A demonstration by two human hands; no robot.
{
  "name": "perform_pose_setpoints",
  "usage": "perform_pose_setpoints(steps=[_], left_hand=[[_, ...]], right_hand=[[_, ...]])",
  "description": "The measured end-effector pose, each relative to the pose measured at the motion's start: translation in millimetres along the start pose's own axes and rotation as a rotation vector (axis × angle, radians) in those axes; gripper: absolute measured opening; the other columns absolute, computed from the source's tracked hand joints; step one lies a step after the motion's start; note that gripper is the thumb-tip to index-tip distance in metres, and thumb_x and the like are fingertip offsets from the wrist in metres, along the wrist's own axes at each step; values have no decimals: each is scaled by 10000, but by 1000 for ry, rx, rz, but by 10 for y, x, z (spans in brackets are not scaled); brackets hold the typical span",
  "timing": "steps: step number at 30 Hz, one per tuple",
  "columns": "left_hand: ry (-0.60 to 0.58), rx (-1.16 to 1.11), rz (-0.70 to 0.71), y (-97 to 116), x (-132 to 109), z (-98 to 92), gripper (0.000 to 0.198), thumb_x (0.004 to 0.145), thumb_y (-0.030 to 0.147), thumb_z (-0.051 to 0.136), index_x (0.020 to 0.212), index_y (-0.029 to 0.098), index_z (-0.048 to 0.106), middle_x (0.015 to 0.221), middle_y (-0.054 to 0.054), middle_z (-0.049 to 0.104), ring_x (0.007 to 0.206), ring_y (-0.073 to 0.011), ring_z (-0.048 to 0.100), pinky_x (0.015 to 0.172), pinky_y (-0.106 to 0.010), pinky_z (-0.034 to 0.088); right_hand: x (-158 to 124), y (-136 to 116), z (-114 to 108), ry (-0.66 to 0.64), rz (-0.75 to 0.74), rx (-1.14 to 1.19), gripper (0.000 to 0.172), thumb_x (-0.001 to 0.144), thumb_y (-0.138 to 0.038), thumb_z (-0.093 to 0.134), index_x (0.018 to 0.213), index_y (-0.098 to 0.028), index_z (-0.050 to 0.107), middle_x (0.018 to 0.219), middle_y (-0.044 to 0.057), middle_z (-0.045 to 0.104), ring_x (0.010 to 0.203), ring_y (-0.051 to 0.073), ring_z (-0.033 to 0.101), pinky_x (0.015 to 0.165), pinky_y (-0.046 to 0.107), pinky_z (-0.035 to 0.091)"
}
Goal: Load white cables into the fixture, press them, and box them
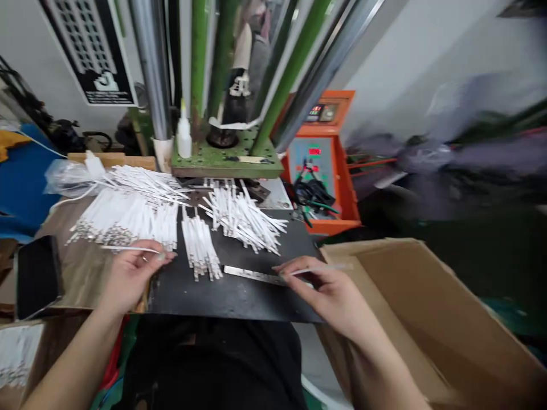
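L hand [130, 276] pinches a thin white strip [123, 248] near one end, R hand [335, 290] likewise w/ another strip [314, 269], prob for fine ctrl. R fingertips sit at a pale flat bar [252, 275]; can't tell if touching. Bigger strip pile [245, 219] at bar's 12 o'clock, smaller bunch [200, 245] at 10, prob for quick reach.

Phone [39, 277] at left — plastic bag [64, 176] beyond — poster [88, 42] above.

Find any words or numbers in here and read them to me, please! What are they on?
Nothing can be read for sure.
Black-and-white rectangular poster: white lettering, too blurred.
Orange boxy control unit: glowing digits, upper and lower, too blurred.
Flat silvery-white strip by the right hand: dark marks, too small to tell whether they're writing.
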State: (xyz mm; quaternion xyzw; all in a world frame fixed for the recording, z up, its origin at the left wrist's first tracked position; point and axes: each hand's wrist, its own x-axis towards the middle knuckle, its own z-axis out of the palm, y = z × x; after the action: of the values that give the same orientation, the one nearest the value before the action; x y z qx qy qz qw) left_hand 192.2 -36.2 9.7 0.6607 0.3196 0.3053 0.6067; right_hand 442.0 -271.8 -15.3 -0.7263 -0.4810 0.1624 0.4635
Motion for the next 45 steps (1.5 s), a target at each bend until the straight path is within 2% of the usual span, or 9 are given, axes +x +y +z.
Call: perform_pose_setpoints(steps=[3, 6, 16, 25, 32, 35, 38, 42, 45], left_hand=[[-372, 239, 81, -109, -31, 705, 128, 825, 313, 657, 823, 191, 695, 900, -57, 743, 907, -216, 697, 858, -335, 545], [-528, 395, 292, -199, -11, 1186, 145, 875, 248, 563, 829, 214, 696, 921, -39, 739, 973, -203, 681, 907, -317, 512], [-580, 672, 311, -65, 144, 1537, 119, 858, 140, 533, 837, 212, 625, 820, 18, 682, 753, -137, 635, 679, -239, 447], [-664, 767, 340, -9, 151, 1564, 80, 846, 141, 533, 873, 213, 556, 821, 24, 674, 757, -147, 648, 668, -241, 432], [-737, 1008, 542, 62, -29, 1586, 118, 882, 111, 466, 951, 197, 508, 766, 2, 640, 671, -181, 624, 625, -276, 438], [-775, 1073, 622, 84, -189, 1395, 34, 923, 169, 467, 910, 183, 495, 720, -7, 621, 616, -191, 606, 645, -310, 465], [-658, 1037, 590, 22, -312, 1058, 110, 950, 199, 458, 849, 188, 498, 698, 2, 624, 626, -178, 606, 693, -315, 479], [-500, 861, 543, -160, -419, 641, 93, 962, 157, 460, 969, 194, 545, 846, -2, 679, 754, -145, 626, 830, -308, 483], [-472, 803, 594, -252, -480, 468, 226, 934, 162, 540, 1159, 187, 537, 1096, -62, 665, 998, -181, 612, 944, -346, 460]], right_hand=[[-214, 130, -6, 55, 105, 76, 241, 875, -421, 621, 775, -203, 648, 882, 75, 715, 887, 238, 673, 809, 353, 525], [-201, 181, 49, 93, 123, 100, 247, 870, -441, 626, 798, -208, 669, 869, 74, 719, 843, 236, 671, 779, 362, 527], [-69, 303, -106, 2, -15, -3, 147, 906, -259, 565, 795, -204, 643, 779, 44, 674, 744, 203, 629, 687, 316, 493], [-107, 161, -30, -83, -226, -350, 243, 952, -108, 394, 811, -176, 580, 793, 87, 602, 765, 228, 534, 661, 326, 455], [-317, 378, -76, -13, -207, -244, 63, 935, -174, 524, 949, -198, 580, 889, 75, 603, 855, 231, 563, 733, 338, 487], [-395, 310, 87, -24, -257, -189, 81, 935, -151, 524, 941, -196, 590, 875, 72, 602, 849, 220, 562, 734, 329, 488], [-267, 148, 225, -109, -294, -139, 114, 941, -149, 499, 943, -171, 611, 884, 89, 616, 840, 219, 563, 740, 335, 487], [274, -81, 222, -571, -255, -59, 216, 958, -206, 473, 904, -174, 679, 867, 74, 667, 827, 201, 612, 734, 292, 485], [750, -289, 370, -659, -50, -226, 375, 995, -343, 441, 774, -154, 677, 729, 67, 669, 694, 185, 623, 657, 270, 455]])
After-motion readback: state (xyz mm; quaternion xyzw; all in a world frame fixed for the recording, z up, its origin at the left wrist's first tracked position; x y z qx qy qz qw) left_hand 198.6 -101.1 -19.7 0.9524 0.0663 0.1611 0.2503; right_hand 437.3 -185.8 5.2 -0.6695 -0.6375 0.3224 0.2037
